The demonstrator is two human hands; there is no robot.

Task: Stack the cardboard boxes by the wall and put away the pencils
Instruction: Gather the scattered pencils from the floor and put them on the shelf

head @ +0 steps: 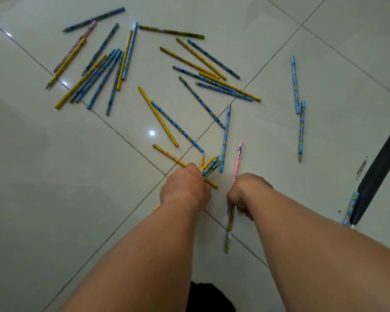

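Pencils lie strewn across a tiled floor (54, 176): a heap (99, 70) far left, a scatter (203, 66) in the far middle. Near centre, the person's left hand (185, 188) is closed round a bundle (211, 164) whose tips fan away to the far right. Just right of those tips lies a loose blue pencil (225, 140), its long axis running near to far and its near end between the two hands, a shade closer to the left. The right hand (245, 192) grips a pink pencil (238, 158) and an olive one (229, 226), both pointing the same near-far way. Well to the right lie a blue pair (295, 86) and, nearer, one stray (350, 208) touching a dark strip (381, 172). No boxes show.
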